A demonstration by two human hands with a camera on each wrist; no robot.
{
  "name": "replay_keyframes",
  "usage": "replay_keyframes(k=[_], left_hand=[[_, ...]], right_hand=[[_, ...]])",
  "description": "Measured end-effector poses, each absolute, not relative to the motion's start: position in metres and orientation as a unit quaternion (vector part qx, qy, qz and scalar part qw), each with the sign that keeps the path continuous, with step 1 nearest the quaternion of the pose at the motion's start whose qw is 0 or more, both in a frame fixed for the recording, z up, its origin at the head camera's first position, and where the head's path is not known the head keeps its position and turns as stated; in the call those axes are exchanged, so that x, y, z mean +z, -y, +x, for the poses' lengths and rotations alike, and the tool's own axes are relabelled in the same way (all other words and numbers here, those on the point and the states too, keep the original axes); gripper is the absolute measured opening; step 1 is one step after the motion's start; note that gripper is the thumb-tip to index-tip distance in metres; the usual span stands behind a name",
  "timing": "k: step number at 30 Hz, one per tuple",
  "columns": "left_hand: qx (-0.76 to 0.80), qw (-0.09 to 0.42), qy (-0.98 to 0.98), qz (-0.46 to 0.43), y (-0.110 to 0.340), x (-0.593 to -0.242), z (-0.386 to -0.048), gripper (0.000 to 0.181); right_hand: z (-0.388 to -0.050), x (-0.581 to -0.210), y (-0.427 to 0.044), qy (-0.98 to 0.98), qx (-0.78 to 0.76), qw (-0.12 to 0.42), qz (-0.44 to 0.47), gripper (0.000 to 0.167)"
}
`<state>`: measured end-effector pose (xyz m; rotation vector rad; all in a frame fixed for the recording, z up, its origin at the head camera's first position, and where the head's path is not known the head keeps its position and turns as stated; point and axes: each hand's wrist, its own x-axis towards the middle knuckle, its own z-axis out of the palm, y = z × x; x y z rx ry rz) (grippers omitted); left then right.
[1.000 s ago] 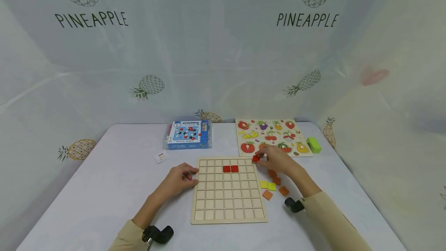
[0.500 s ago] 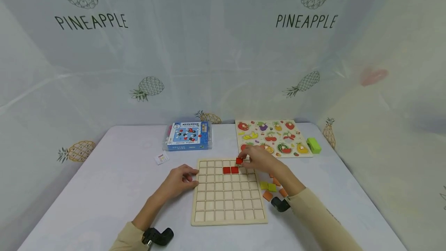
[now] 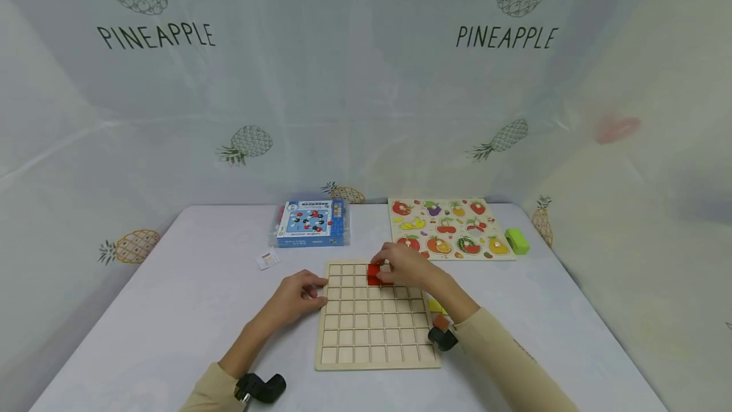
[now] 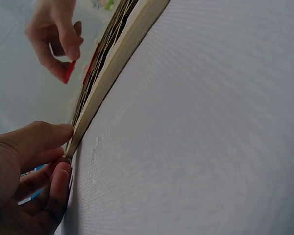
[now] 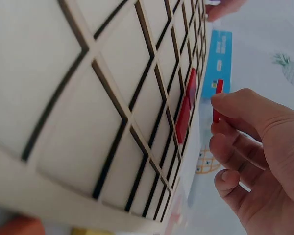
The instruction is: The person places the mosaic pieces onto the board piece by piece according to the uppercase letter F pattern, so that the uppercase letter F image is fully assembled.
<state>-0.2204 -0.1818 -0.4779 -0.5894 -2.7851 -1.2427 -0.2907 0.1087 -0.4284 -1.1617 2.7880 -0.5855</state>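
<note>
A pale wooden grid board [image 3: 361,321] lies flat on the table. My left hand [image 3: 294,294] touches its left edge with thumb and fingers, the tips set apart along the side. My right hand [image 3: 405,266] pinches a small red square tile [image 5: 217,106] between thumb and index finger, on edge just above the board's far rows. Two red tiles [image 5: 183,120] sit in neighbouring cells below it; the right hand partly hides them in the head view. Orange tiles [image 3: 441,322] and yellow tiles [image 3: 436,306] lie right of the board, partly behind the right wrist.
A blue boxed set [image 3: 309,224] stands at the back, with a small white packet [image 3: 267,260] before it. Behind the board's right side lies a fruit puzzle board [image 3: 482,244]. A green block [image 3: 517,241] sits beside that puzzle.
My right hand has carried the red tile leftward, from beyond the board's far right corner to above the two red tiles. The left hand stays at the board's edge.
</note>
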Motion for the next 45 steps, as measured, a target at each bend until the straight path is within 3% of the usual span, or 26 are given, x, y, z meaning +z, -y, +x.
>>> replay_keyframes(k=[17,45], left_hand=[[-0.401,0.017,0.896,-0.190,0.182,-0.479,-0.220,0.036],[-0.398,0.027,0.897,-0.190,0.183,-0.484,-0.221,0.035]], right_hand=[[-0.286,-0.438,-0.085,-0.900,-0.207,0.071,-0.376,0.022],[-0.287,-0.443,-0.080,-0.905,-0.205,0.081,-0.364,0.022]])
